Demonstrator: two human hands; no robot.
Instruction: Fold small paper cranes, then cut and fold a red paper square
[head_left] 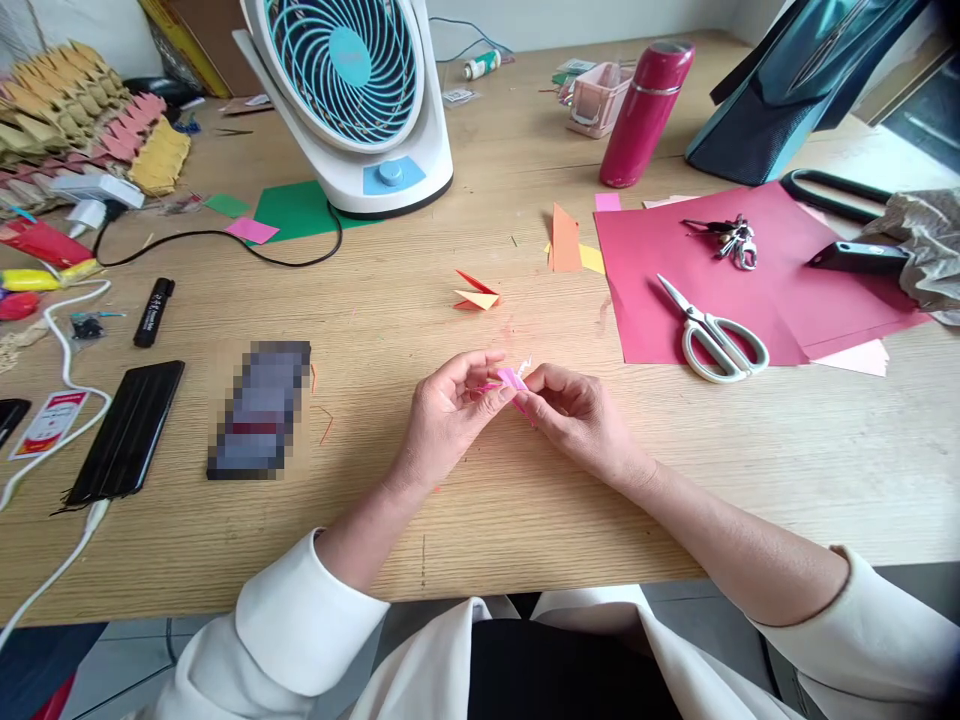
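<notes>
Between my two hands is a small piece of pink paper [512,378], with a white bit sticking up beside it. My left hand [454,405] pinches it from the left, thumb against fingers. On the other side, my right hand [574,415] grips its right edge between thumb and forefinger. The fingers hide part of the paper, so its full shape cannot be made out. Just beyond my hands lies a folded red and cream paper piece [478,293]. White-handled scissors [712,335] rest to the right on large red paper sheets [637,270].
Orange paper [565,240] lies behind the hands. A white fan [442,150] stands at the back, with a magenta flask [646,115] to its right. Keys [739,240] sit on the red sheets. To the left are a phone [259,410], a black power bank [127,430] and a marker [154,312].
</notes>
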